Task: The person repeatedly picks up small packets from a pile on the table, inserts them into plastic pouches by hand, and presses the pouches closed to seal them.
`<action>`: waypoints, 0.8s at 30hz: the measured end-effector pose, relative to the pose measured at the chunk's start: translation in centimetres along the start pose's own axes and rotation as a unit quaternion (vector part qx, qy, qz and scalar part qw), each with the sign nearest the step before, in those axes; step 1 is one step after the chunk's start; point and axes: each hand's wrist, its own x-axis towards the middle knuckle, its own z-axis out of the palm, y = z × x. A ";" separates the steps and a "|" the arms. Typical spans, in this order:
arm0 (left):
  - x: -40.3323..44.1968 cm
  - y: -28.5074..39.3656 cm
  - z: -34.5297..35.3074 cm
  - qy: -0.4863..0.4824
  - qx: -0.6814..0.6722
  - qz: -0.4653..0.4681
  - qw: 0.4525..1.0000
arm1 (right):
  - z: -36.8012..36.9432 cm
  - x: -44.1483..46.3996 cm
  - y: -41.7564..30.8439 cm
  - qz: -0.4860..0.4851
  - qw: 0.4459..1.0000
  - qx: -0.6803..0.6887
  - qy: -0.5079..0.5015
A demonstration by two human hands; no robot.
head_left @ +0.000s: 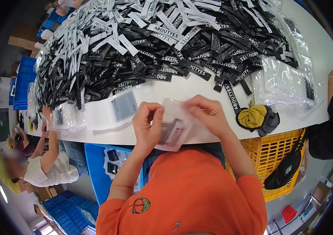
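Note:
Between my hands, over the table's near edge, hangs a clear plastic bag (171,135) with a dark printed panel showing through it. My left hand (149,123) pinches the bag's left side with thumb and bent fingers. My right hand (209,115) is curled in a pinch at the top right edge of the bag, its fingertips smeared by motion. Left of my left hand, a flat white stack topped by a bag with a grey panel (125,106) lies on the table. Just beyond my hands spreads a large heap of black and white "ABOUTYES" strips (166,35).
Clear plastic packs (284,80) and yellow and grey fabric scrunchies (251,116) lie at right. A blue bin (96,168) holding bagged pieces and a yellow crate (266,156) with a black pouch (288,170) stand below the table edge. Another person (52,166) works at left.

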 end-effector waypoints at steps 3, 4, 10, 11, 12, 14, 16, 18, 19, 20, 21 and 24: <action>-0.1 0.1 0.0 0.001 -0.095 -0.082 0.992 | 1.3 0.4 0.2 0.041 0.991 0.087 0.093; -0.1 0.2 0.1 -0.011 -0.129 -0.116 0.985 | 1.5 0.2 0.6 0.056 0.992 0.079 0.085; 0.3 -1.1 0.2 -0.120 -0.087 -0.074 0.986 | 4.3 -0.1 1.4 -0.061 0.989 -0.047 0.124; 0.2 -1.0 -0.3 -0.121 -0.033 -0.052 0.991 | 4.6 -0.2 1.5 -0.044 0.991 0.004 0.123; 0.3 -0.1 -0.7 -0.122 0.021 -0.028 0.992 | 5.0 -0.3 1.6 -0.026 0.991 0.056 0.121; 0.3 0.2 -1.6 -0.103 0.056 -0.013 0.993 | 5.4 0.0 1.6 0.013 0.986 0.131 0.103; -0.6 -0.1 -2.7 -0.067 0.018 -0.030 0.997 | 5.8 0.4 1.5 0.057 0.980 0.177 0.073; -1.6 0.4 -5.5 -0.073 0.073 -0.043 0.994 | 5.4 1.5 0.9 0.015 0.999 0.020 -0.026; -2.2 0.2 -7.7 -0.086 0.095 -0.048 0.991 | 4.9 2.5 0.5 -0.006 0.996 -0.059 -0.073; -2.8 -0.2 -10.3 -0.117 0.123 -0.048 0.984 | 4.4 3.7 0.3 -0.026 0.983 -0.137 -0.121; -3.3 0.0 -13.8 -0.179 0.189 -0.083 0.962 | 3.7 5.6 2.9 -0.206 0.935 -0.287 -0.016; -4.5 1.8 -20.0 -0.276 0.302 -0.215 0.887 | -1.2 12.6 0.6 -0.282 0.804 -0.474 0.223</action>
